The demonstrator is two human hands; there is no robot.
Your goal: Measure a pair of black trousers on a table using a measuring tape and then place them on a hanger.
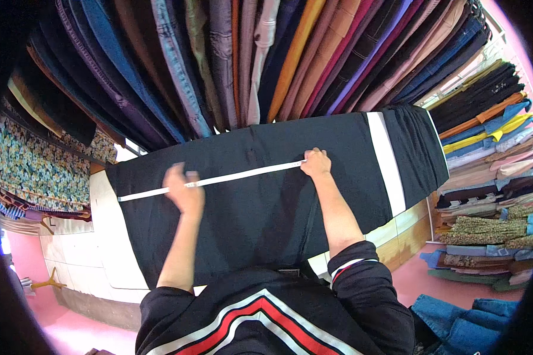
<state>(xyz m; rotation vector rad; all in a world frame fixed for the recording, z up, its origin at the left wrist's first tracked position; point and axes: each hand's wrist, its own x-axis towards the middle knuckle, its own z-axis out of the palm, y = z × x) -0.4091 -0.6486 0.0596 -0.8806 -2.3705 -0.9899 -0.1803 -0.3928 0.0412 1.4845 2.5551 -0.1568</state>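
Note:
Black fabric (248,217) lies spread over a white-topped table (111,230) before me. Across it runs a white measuring tape (244,174), stretched from the cloth's left edge towards the right. My right hand (317,163) pinches the tape's right end between its fingers. Blurred by motion, my left hand (184,188) is over the tape near its left part, fingers apart; whether it touches the tape is hard to tell. Farther right, the rest of the cloth is gathered in a folded black bundle (415,151), past a white strip (385,162).
Trousers in many colours (231,62) hang in a dense row along the table's far side. Folded clothes (488,177) are stacked at the right, with blue denim (466,324) at the lower right. A floral garment (40,159) hangs at the left, above a yellow hanger (51,279).

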